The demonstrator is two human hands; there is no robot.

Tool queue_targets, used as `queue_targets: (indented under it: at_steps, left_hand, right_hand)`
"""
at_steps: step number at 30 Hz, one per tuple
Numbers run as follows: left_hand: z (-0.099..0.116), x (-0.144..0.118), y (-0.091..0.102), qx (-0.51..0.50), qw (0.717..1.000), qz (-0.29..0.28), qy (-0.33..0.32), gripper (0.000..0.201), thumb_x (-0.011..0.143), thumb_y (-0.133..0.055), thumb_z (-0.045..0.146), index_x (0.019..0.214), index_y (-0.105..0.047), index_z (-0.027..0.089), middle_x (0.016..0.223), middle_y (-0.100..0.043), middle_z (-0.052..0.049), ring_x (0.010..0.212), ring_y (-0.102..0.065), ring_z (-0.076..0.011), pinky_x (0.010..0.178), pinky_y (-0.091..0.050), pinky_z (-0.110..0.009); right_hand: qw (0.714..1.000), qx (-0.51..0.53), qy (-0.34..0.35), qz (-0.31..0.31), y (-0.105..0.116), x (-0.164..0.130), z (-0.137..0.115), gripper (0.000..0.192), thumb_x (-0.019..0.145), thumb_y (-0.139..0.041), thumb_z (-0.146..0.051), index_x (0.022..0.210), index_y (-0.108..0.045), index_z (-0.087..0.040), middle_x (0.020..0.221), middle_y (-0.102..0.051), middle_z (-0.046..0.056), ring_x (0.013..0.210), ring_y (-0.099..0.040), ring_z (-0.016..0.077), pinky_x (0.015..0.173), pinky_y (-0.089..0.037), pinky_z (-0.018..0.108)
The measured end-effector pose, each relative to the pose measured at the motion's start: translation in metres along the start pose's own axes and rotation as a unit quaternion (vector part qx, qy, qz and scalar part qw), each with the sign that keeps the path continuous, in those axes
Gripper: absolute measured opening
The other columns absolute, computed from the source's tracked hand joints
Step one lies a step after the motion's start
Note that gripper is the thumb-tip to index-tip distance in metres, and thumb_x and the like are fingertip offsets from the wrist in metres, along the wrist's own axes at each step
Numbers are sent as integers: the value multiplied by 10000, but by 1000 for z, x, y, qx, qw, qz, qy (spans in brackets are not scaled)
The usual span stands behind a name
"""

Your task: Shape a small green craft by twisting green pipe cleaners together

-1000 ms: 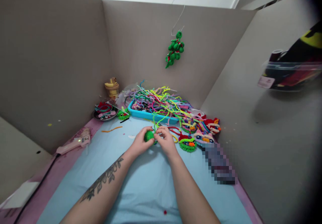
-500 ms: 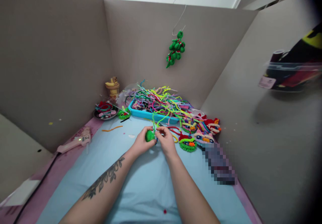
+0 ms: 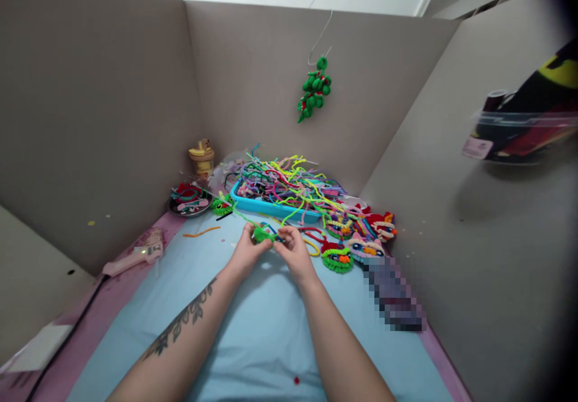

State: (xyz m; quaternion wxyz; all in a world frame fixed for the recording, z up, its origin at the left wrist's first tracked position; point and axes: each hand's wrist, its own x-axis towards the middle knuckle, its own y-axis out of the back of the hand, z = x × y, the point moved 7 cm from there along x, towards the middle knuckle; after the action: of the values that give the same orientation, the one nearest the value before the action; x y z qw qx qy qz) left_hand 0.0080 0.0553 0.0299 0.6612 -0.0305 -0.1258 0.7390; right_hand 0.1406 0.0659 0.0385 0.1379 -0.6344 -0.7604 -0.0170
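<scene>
My left hand (image 3: 245, 250) and my right hand (image 3: 293, 249) meet above the light blue mat (image 3: 253, 336). Both pinch a small coiled green pipe-cleaner piece (image 3: 261, 233) between their fingertips. A thin green tail of it runs up and left toward the blue tray (image 3: 266, 207). That tray behind my hands is heaped with loose pipe cleaners (image 3: 289, 182) of many colours.
Finished fuzzy figures (image 3: 356, 239) lie right of my hands. A pink glue gun (image 3: 135, 256) rests at the left, a metal dish (image 3: 188, 200) of scraps and a small yellow jar (image 3: 201, 156) behind it. A green ornament (image 3: 313, 89) hangs on the cardboard back wall.
The green piece has been turned and lifted slightly, and its loose tail now points left instead of up. Both hands have shifted a little away from me.
</scene>
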Motion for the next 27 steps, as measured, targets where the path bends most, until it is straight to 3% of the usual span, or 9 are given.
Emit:
queue_targets:
  at_steps: [3,6,11,17,21,24,27]
  left_hand:
    - [-6,-2,-3,-36,999,-18,35,490,626,-737,381,947,-406,216,985,-561,-21,800,-582,-137,717,-495,-298]
    - [-5,-2,-4,-38,998,-33,46,467,656,-702,444,964,-444,206,1214,-520,-100,891,-601,-173,757,-500,-329]
    - [13,1,10,46,997,36,-58,385,671,-685,442,923,-530,194,1392,-398,-118,1213,-466,-245,931,-411,-345]
    - [9,4,11,115,992,25,-52,283,698,-662,423,777,-626,154,1257,-529,-135,1164,-501,-265,977,-366,-388]
    - [3,4,9,52,999,11,12,315,636,-717,395,813,-622,152,1119,-614,-111,1012,-574,-236,861,-432,-346]
    - [-2,1,1,-14,995,-44,89,405,621,-738,354,957,-627,157,958,-668,-82,847,-613,-197,778,-452,-320]
    - [-2,-3,-5,-51,986,-88,133,363,629,-739,351,910,-649,140,827,-673,-70,739,-613,-172,716,-452,-289]
  right_hand:
    - [1000,-8,12,4,-2,-1,-3,307,674,-664,-266,941,-519,-226,933,-593,24,885,-586,175,746,-460,281]
    - [1000,-22,18,7,2,1,-3,241,708,-626,-251,926,-528,-221,896,-588,14,853,-581,167,745,-450,284]
    - [996,-80,32,10,10,4,-1,217,719,-601,-221,933,-563,-215,932,-602,24,883,-567,175,779,-438,298]
    - [997,-66,36,4,10,3,-3,227,702,-579,-205,927,-551,-224,896,-599,15,858,-566,170,754,-452,285]
    - [999,-33,21,-15,10,2,-6,250,679,-592,-212,923,-547,-234,895,-599,12,876,-569,175,753,-460,285]
    - [999,-19,6,-37,10,2,-7,258,673,-613,-242,922,-548,-236,910,-608,20,884,-577,187,738,-470,291]
    - [998,-5,-3,-59,11,3,-5,266,678,-630,-276,930,-554,-233,925,-615,28,878,-582,192,725,-474,290]
